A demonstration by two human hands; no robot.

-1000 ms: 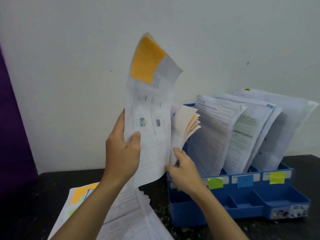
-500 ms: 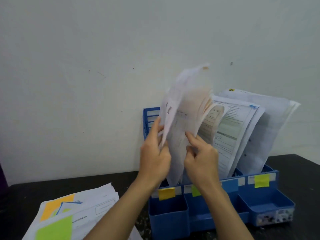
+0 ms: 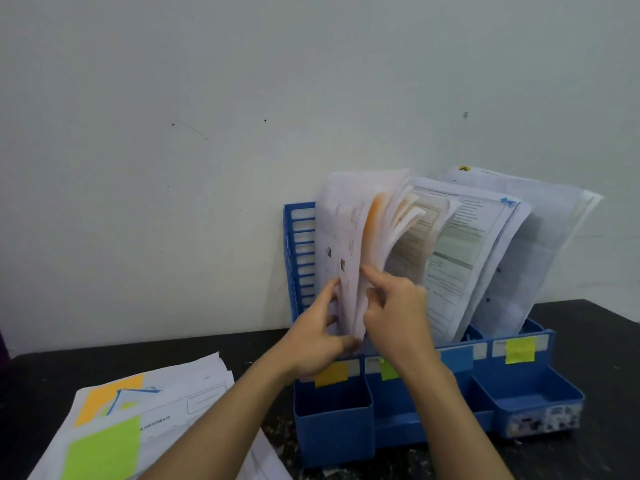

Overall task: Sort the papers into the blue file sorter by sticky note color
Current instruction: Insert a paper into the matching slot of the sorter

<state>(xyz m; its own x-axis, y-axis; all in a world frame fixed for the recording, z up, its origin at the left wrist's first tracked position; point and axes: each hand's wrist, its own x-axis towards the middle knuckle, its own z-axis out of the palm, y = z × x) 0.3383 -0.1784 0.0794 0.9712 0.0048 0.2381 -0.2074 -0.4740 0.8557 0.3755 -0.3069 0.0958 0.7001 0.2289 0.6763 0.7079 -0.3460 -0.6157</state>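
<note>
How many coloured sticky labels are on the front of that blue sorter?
4 show: orange label at the left, green label beside it, partly behind the right hand, blue label, then yellow-green label at the right. The arms may hide more.

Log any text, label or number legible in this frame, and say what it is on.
Nothing reads with certainty.
Top sheet of the loose stack: a bold heading, too blurred to quote.
Papers in the blue file sorter: printed lines, too small to read.
Colour tabs on the sorter front: blank.
Sticker on the sorter's lower right corner: pattern only, unreadable.
</note>
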